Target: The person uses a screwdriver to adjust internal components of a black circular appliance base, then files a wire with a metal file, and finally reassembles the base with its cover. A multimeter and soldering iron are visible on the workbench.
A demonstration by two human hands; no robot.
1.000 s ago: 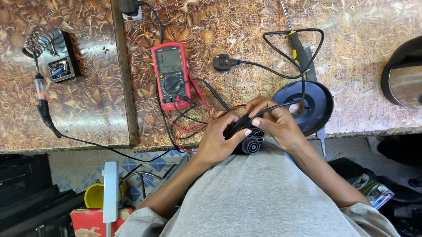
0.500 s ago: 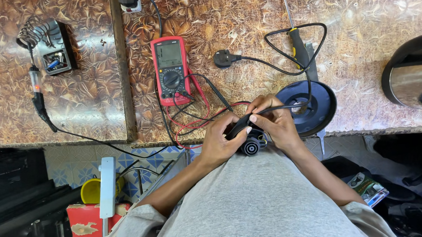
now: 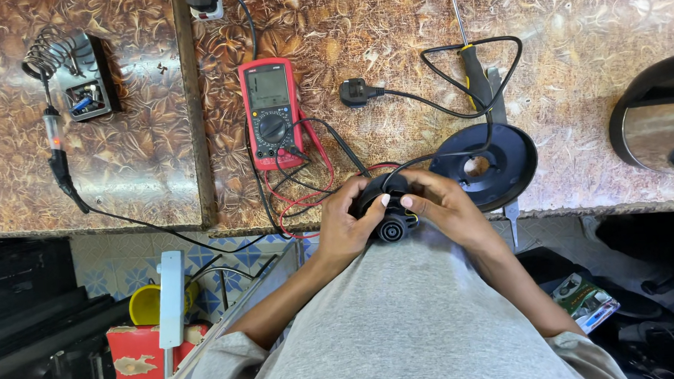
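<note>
Grip of both hands, left (image 3: 344, 226) and right (image 3: 445, 207), pinching one black round connector (image 3: 387, 224) beside one red multimeter (image 3: 272, 112).

Red multimeter (image 3: 272, 112), soldering iron (image 3: 59, 162), screwdriver (image 3: 475, 74) on counter (image 3: 575, 38).

both hands meet at the near edge of the patterned worktop (image 3: 590, 22), the left hand (image 3: 346, 223) and right hand (image 3: 445, 207) wrapped around a small round black connector part (image 3: 388, 214). a black cable runs from it past the black round base plate (image 3: 497, 166) just beside the right hand, up to a plug (image 3: 356, 92). a red multimeter (image 3: 271, 112) lies beyond the left hand, its red and black leads trailing towards the hands. a soldering iron (image 3: 59, 162) and its stand (image 3: 77, 76) sit far left.
</note>
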